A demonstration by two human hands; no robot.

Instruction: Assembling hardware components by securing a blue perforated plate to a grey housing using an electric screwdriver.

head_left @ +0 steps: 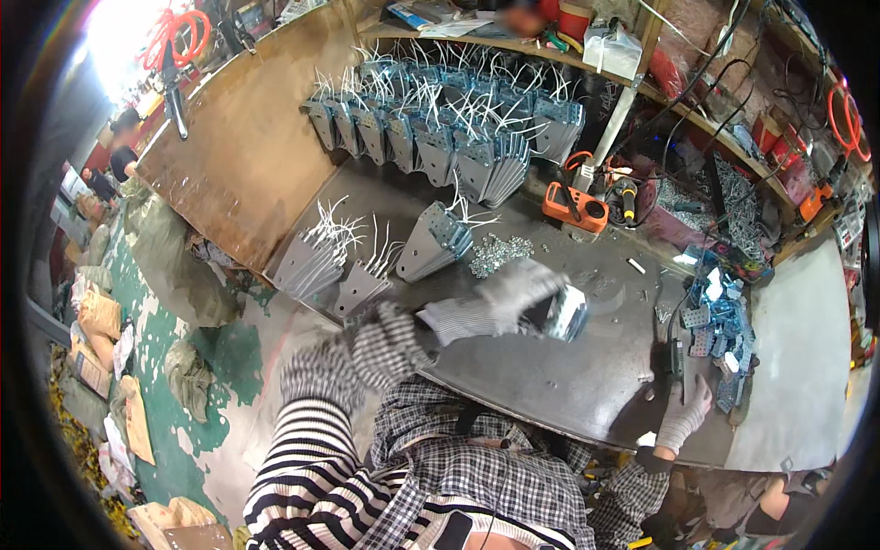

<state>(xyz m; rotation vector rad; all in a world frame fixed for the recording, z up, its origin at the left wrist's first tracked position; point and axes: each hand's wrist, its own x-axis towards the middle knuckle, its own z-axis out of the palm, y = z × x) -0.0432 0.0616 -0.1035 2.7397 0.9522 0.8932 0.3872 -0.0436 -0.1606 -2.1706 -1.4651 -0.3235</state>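
Observation:
My left hand [522, 291], in a grey glove and blurred by motion, reaches across from the left over the metal table [596, 376]. It is closed on a small metal piece with blue film [570, 314], tilted above the tabletop. Over at the right, my right hand [686, 414], also gloved, has its fingers apart. Its fingertips are close to the lower end of a black corded tool [676, 359]; whether they touch it I cannot tell. Beside that lies a heap of blue-filmed metal pieces [720, 321]. Small shiny fasteners [500, 255] are piled beyond my left hand.
Rows of grey brackets with white wires [431, 147] stand at the back. Closer in are smaller bracket groups [316, 261]. An orange tool [575, 207] and a yellow-black screwdriver [629, 202] lie at the back right, near loose screws [733, 215]. A wooden board [247, 119] borders the left.

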